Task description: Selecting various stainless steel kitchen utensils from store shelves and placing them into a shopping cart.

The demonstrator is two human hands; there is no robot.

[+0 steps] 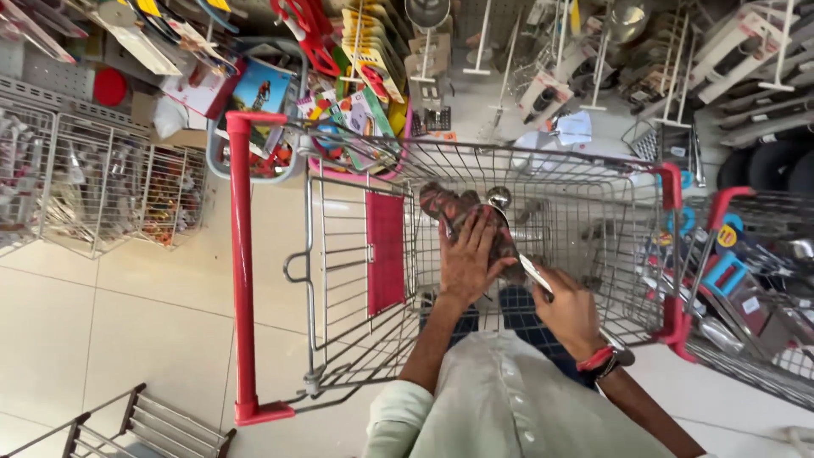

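A: Starting at the left, what's there?

B: Wire baskets [93,182] of small goods stand on the tiled floor [127,314], and a low rack [127,428] shows in the bottom corner. Next comes the shopping cart [339,280], metal with a red handle bar [241,263] and a red seat flap [385,250].

A: And the 2 hands?

B: The left hand [465,259] lies flat, fingers spread, pressing a reddish patterned cloth [445,206] over the cart's basket. The right hand [570,307] is closed around the handle of a long metal ladle [519,246], whose bowl peeks out just past the cloth.

A: Which step does that look like?

B: My guess: wiping or wrapping the ladle, about midway. Any further stroke calls for a firm hold on the handle while the cloth slides along it.

A: Further right?

B: A 2nd cart [746,280], holding packaged goods.
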